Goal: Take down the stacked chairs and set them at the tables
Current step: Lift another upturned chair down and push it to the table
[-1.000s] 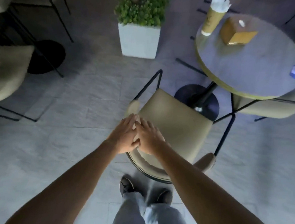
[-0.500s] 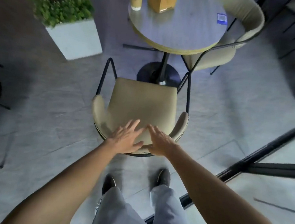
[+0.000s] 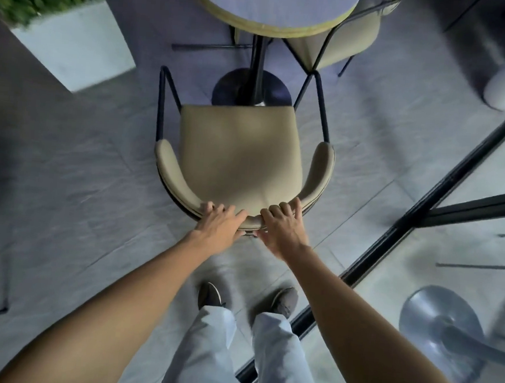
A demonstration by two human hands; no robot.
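Seemingly 2 chairs (image 3: 239, 148) (image 3: 345, 35), 1 table (image 3: 271, 8), 1 planter (image 3: 75, 47).

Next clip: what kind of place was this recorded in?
Most likely a café or restaurant seating area: a round pedestal table with a beige armchair facing it and a matching armchair on its far side, a white box planter nearby, and a glass wall on the right.

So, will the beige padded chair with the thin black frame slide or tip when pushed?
The beige padded chair probably feels light: its black frame is thin tube. It should slide on the smooth grey floor tiles. Pushed high at the backrest, where the left hand and right hand grip, it might tip forward.
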